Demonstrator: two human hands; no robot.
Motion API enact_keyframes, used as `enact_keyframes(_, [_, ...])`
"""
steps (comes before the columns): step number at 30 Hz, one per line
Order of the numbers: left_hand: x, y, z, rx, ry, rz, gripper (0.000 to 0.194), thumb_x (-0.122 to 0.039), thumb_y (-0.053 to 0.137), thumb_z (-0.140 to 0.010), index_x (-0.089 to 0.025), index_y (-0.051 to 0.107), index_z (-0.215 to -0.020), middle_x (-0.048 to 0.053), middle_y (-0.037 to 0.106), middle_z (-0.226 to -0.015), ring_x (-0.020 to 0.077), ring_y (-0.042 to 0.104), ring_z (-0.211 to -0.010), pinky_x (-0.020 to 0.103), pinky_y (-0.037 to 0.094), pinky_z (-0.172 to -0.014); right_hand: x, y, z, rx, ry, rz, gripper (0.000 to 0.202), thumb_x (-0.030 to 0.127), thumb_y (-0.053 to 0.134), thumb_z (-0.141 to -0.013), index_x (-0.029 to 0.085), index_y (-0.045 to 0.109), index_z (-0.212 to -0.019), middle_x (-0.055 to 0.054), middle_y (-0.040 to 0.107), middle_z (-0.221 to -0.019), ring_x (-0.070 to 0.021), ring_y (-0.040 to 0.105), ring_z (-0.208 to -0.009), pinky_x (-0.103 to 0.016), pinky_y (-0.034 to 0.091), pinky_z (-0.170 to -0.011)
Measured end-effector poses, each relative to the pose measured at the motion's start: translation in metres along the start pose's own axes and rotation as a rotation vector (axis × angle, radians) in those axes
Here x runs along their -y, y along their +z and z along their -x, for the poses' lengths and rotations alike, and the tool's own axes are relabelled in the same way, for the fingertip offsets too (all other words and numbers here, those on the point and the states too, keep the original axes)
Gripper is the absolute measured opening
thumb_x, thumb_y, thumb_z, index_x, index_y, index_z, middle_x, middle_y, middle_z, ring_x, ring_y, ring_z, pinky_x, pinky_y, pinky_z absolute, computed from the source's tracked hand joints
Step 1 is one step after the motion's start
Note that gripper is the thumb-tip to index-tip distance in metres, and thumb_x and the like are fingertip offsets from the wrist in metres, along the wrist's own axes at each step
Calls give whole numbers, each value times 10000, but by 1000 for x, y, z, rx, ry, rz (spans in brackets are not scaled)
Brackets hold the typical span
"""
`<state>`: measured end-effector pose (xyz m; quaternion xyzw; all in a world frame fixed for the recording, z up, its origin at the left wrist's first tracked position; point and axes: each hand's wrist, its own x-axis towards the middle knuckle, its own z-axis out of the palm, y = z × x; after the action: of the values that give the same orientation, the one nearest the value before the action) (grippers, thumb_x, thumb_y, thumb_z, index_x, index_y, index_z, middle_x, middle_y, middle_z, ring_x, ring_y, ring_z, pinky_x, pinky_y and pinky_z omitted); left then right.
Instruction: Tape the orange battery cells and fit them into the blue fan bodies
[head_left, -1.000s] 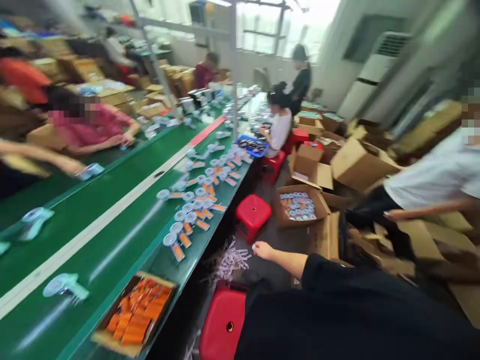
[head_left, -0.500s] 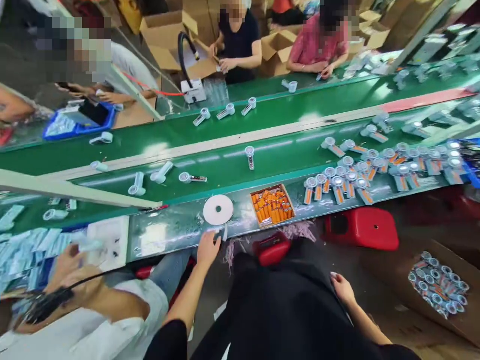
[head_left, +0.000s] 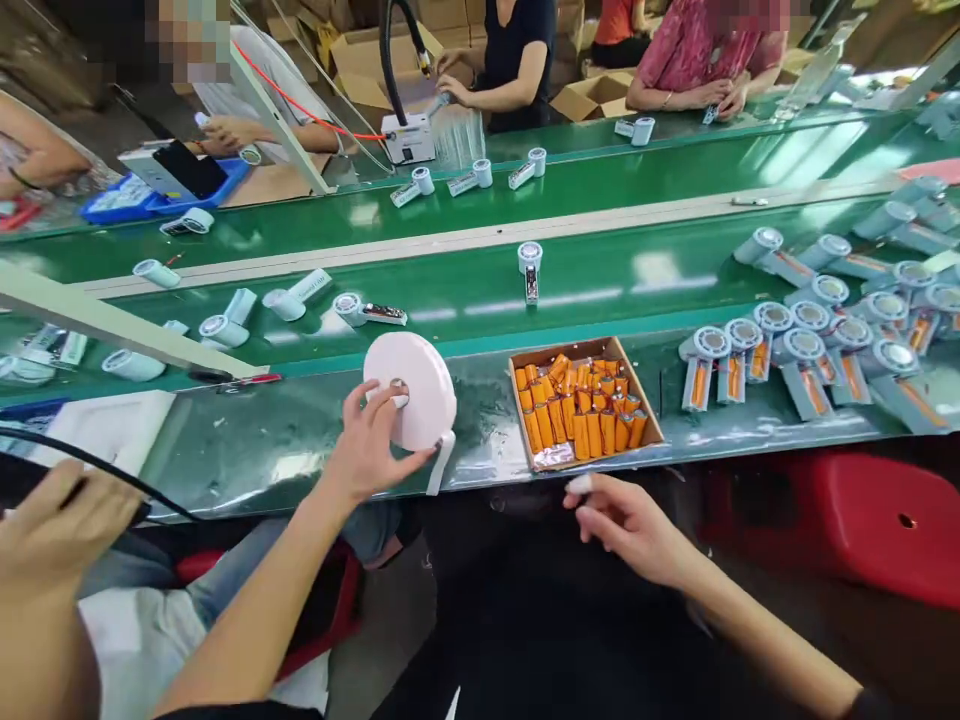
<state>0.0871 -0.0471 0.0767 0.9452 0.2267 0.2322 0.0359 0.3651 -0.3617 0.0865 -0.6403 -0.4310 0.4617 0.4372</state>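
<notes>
My left hand (head_left: 371, 440) grips a large roll of white tape (head_left: 420, 385) at the bench edge. Its fingers reach to the core hole, and the thumb presses by the rim near a loose tape end (head_left: 441, 465). The roll looks tilted; whether it touches the bench I cannot tell. In front of a shallow cardboard box (head_left: 525, 430) of orange cylindrical batteries (head_left: 589, 425), my right hand (head_left: 630, 525) hovers with fingers loosely bent and apart, a white covering on one fingertip. Nothing shows in it.
Light-blue handheld fans (head_left: 802, 345) with orange batteries in their handles crowd the bench at right. More fan parts (head_left: 530, 258) lie along the green conveyor (head_left: 450, 290). A red stool (head_left: 885, 520) stands at right. At left are a co-worker's hand (head_left: 67, 520) and a slanted post (head_left: 120, 320).
My left hand has moved from the bench edge onto the tape roll, which now looks tilted. My right hand has risen from my side to the battery box. The view has moved closer.
</notes>
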Motion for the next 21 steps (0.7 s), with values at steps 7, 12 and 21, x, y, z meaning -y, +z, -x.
enact_keyframes(7, [-101,18,25,-241,61,104,653,-273,809,-790,-312,441,-1328,97,597,-1349,382,397,-1472,665,347,-1217,15,79,-31,152,-67,45,304,440,607,-1022,204,616,-830,44,612,-631,-103,546,-513,-217,391,-525])
enact_keyframes(12, [-76,48,22,-395,-483,356,828,-382,828,-776,-265,387,-1468,169,440,-1438,354,464,-1383,537,560,-1035,13,46,-34,301,-211,610,267,466,762,-934,210,729,-867,45,598,-591,-119,534,-530,-241,343,-562])
enact_keyframes(21, [-84,80,10,-267,-317,205,807,-235,784,-759,-238,393,-1465,158,491,-1476,426,322,-1469,633,383,-1205,55,-34,-122,17,-436,1220,480,331,849,-857,209,723,-1303,-156,542,-1395,-372,485,-1282,-535,439,-1096])
